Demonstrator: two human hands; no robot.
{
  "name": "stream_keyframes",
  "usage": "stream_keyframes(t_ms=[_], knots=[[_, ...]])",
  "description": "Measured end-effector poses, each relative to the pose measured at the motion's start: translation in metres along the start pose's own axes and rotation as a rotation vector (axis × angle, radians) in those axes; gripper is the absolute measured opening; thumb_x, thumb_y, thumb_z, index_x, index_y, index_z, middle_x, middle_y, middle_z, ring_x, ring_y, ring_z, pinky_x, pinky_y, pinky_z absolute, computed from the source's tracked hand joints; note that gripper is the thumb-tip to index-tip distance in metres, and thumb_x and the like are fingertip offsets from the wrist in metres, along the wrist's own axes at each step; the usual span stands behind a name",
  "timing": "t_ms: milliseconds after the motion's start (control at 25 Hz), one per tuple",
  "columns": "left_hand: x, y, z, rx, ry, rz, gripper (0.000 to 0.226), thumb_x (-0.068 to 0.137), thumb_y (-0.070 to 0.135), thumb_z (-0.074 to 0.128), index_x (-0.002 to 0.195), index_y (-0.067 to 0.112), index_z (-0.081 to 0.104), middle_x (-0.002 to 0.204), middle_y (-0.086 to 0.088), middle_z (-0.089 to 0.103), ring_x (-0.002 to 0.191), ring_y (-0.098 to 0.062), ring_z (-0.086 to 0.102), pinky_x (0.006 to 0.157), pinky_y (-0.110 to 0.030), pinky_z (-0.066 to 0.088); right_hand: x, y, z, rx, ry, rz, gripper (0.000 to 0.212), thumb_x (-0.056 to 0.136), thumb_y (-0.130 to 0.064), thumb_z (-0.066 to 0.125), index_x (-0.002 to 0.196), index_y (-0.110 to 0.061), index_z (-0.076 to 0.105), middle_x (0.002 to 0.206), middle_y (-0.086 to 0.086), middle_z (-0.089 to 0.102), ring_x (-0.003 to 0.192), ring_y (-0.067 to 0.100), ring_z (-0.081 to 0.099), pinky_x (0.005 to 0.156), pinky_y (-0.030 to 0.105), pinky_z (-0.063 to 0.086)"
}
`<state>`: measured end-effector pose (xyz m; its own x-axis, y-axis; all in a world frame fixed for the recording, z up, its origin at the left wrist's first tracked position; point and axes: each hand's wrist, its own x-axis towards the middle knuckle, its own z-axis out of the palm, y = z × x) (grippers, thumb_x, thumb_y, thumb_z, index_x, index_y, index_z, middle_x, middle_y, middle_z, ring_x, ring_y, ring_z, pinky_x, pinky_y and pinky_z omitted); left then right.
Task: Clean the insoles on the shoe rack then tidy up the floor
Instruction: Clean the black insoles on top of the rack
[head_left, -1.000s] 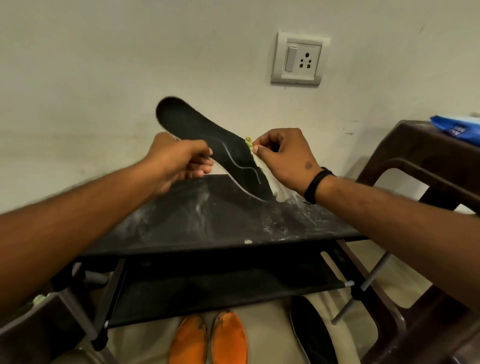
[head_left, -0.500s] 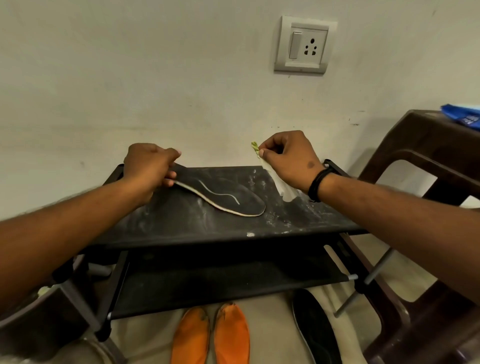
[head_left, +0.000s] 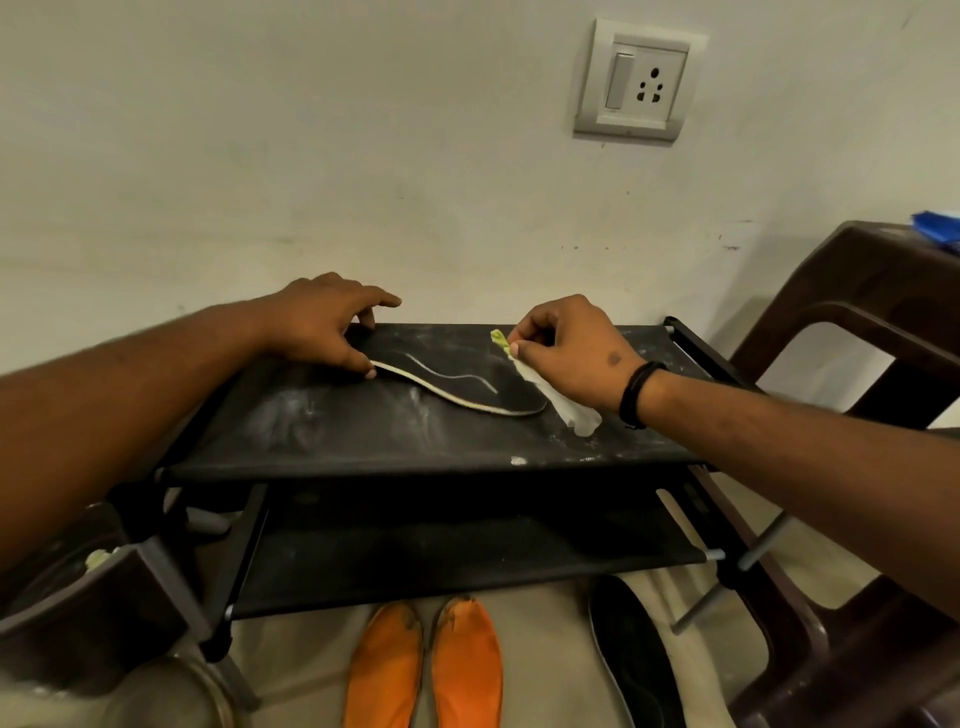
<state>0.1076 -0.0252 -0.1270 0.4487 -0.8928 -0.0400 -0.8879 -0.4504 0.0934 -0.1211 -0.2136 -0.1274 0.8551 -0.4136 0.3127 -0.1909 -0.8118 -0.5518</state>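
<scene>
Insoles (head_left: 423, 670) in orange wait on the floor near you; farther off, on the rack (head_left: 415, 441), the black insole (head_left: 467, 387) lies lengthwise between your hands: left hand (head_left: 324, 325) pressing its end with straightened fingers, right hand (head_left: 563, 345) pinching the wipe (head_left: 563, 402) at the other end.

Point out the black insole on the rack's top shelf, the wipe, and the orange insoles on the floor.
black insole (head_left: 467, 387), head view, its middle by the pale wavy line.
wipe (head_left: 569, 408), head view, its white end below the right hand.
orange insoles (head_left: 423, 670), head view, the left one's inner edge.
</scene>
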Motion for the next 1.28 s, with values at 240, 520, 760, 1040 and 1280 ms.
stream_keyframes(t_ms=[240, 520, 760, 1040, 1280], knots=[[-0.010, 0.061, -0.007, -0.060, 0.145, -0.080, 0.082, 0.057, 0.080, 0.076, 0.122, 0.031, 0.065, 0.097, 0.013, 0.056, 0.095, -0.014, 0.057, 0.077, -0.033, 0.048, 0.004, -0.007, -0.011, -0.104, 0.022, -0.086, 0.012, 0.091, -0.018, 0.063, 0.090, -0.015, 0.074, 0.082, -0.006, 0.068, 0.075, 0.007, 0.062, 0.065, 0.013, 0.046], [-0.013, 0.105, 0.031, -0.300, 0.108, -0.031, 0.069, 0.067, 0.078, 0.070, 0.109, 0.024, 0.075, 0.100, 0.009, 0.072, 0.088, -0.007, 0.067, 0.083, -0.035, 0.058, 0.000, 0.013, -0.020, -0.574, -0.154, -0.182, 0.017, 0.095, -0.021, 0.055, 0.105, -0.017, 0.069, 0.101, 0.004, 0.066, 0.088, 0.022, 0.059, 0.074, 0.033, 0.049], [-0.017, 0.103, 0.053, -0.296, 0.206, -0.026, 0.078, 0.066, 0.069, 0.077, 0.129, 0.025, 0.064, 0.112, 0.005, 0.059, 0.102, -0.010, 0.059, 0.088, -0.030, 0.051, 0.002, 0.003, -0.001, -0.500, -0.336, -0.220, 0.015, 0.094, -0.018, 0.058, 0.103, -0.020, 0.070, 0.095, -0.003, 0.064, 0.087, 0.016, 0.060, 0.075, 0.030, 0.048], [-0.021, 0.104, 0.055, -0.265, 0.247, -0.011, 0.078, 0.067, 0.072, 0.075, 0.129, 0.027, 0.066, 0.099, 0.009, 0.053, 0.094, -0.009, 0.053, 0.082, -0.032, 0.050, 0.000, -0.009, 0.025, -0.519, -0.386, -0.207, 0.017, 0.088, -0.012, 0.057, 0.099, -0.015, 0.070, 0.094, 0.004, 0.069, 0.084, 0.022, 0.065, 0.078, 0.037, 0.055], [-0.020, 0.102, 0.055, -0.191, 0.210, -0.022, 0.079, 0.068, 0.079, 0.067, 0.129, 0.028, 0.066, 0.108, 0.000, 0.057, 0.099, -0.016, 0.058, 0.085, -0.038, 0.054, 0.016, -0.001, 0.021, -0.510, -0.322, -0.052, 0.010, 0.086, -0.008, 0.062, 0.090, -0.010, 0.070, 0.093, 0.009, 0.069, 0.087, 0.026, 0.065, 0.079, 0.036, 0.055]])
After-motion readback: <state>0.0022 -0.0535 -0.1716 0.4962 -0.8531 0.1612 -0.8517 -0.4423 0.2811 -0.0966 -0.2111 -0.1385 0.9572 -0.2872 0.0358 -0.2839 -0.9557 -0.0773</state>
